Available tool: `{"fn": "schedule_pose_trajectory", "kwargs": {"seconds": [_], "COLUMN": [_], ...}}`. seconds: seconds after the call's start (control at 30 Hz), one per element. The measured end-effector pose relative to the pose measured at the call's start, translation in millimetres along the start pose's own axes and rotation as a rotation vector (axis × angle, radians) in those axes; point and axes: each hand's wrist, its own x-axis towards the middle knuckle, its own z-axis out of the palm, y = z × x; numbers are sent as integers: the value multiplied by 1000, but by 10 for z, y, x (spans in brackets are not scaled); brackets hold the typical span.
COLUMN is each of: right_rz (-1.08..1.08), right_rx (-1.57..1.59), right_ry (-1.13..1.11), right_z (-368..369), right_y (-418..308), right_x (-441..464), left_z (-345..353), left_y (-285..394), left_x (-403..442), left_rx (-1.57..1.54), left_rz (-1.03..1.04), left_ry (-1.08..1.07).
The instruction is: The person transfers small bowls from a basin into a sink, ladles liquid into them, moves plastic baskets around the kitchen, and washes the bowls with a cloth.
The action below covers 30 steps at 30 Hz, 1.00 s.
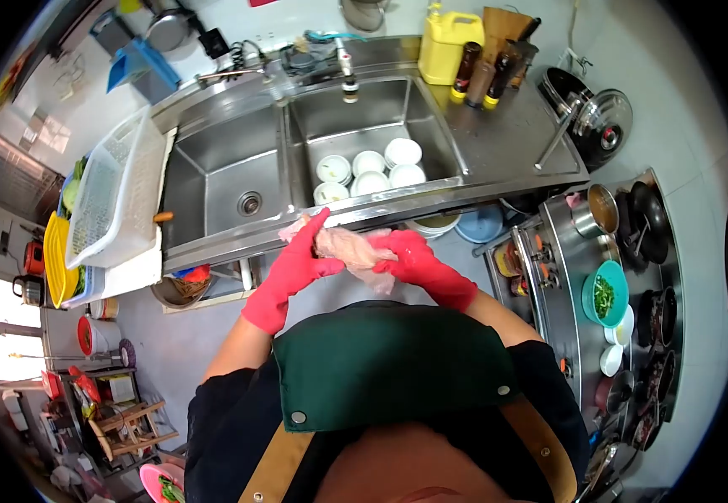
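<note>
Both my hands wear red rubber gloves and are in front of the sink's front edge. A crumpled, twisted pale pink cloth (349,249), thin and slightly see-through, stretches between them. My left hand (297,267) holds its left part between the thumb and the raised fingers. Wrapped round the right end is my right hand (418,261). Just beyond, in the right basin of the steel sink (356,109), several stacks of small white bowls (370,183) stand close together, some with green scraps inside. The faucet (346,71) hangs over that basin.
The left basin (226,180) shows its drain. A white plastic basket (112,184) stands left of the sink. A yellow jug (448,46) and dark bottles stand at the back right. To my right, a steel stove (561,277) carries pans and a teal bowl (605,293) of chopped greens.
</note>
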Motion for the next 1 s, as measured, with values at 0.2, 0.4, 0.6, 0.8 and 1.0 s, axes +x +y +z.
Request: {"fn": "schedule_pose_trajectory", "kwargs": {"seconds": [0.2,0.4,0.6,0.8,1.0], "right_rz": [-71,478,281,92,296], "right_rx": [-109,760,897,580,1222], "right_ry": [301,313,456,470,548], "right_z": [-738,-1085,-964,-1417,-1900], "right_y": [975,682,676,1306,1873], "right_x": [-84,345,980,1405,1826], "left_z": [542,795,962,417,-4], "left_y": [124,264,264,391,407], "left_x": [927,1722,2366,3324,4454], "left_rx": [481,329,-910,-641,-576], "left_rz": [-127,-515,-354,-361,-253], "left_ry": [4,-21,-314,-495,-166]}}
